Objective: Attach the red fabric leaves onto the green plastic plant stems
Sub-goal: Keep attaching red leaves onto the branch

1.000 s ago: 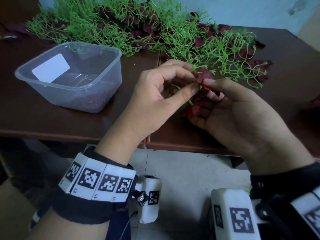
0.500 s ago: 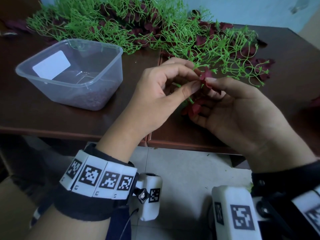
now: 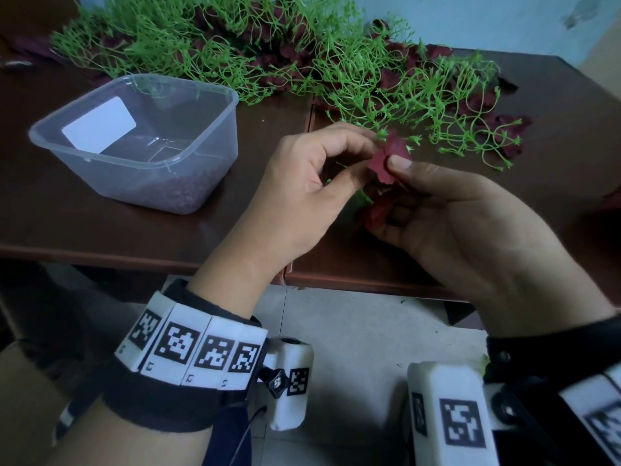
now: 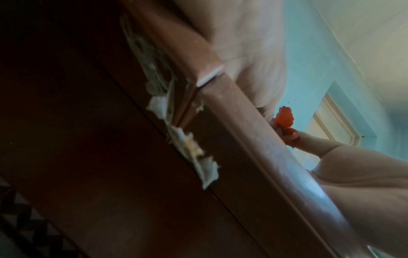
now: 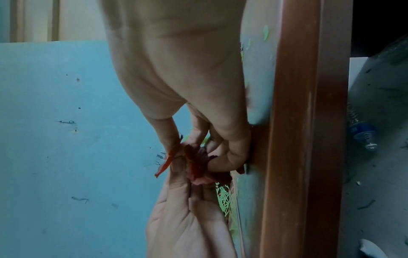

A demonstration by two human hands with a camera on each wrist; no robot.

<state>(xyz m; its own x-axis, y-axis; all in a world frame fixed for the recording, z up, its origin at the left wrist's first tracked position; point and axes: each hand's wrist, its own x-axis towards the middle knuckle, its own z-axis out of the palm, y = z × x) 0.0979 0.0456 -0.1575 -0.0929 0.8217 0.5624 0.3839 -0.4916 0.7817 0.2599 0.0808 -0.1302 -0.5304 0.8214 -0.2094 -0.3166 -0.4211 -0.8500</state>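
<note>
- Left hand (image 3: 302, 183) and right hand (image 3: 463, 223) meet over the near edge of the bench (image 3: 100, 223).
- Right thumb and fingers (image 3: 400, 163) pinch a red fabric leaf (image 3: 383, 159); more red leaves (image 3: 376, 213) tucked in the same palm.
- Left fingers curled, thumb and forefinger closed on the leaf's other side, a thin green stem (image 3: 339, 168) by the thumb.
- Pile of green plastic stems (image 3: 336, 68), some with dark red leaves, along the far side of the bench.
- Clear plastic tub (image 3: 141, 142) left of the hands.
</note>
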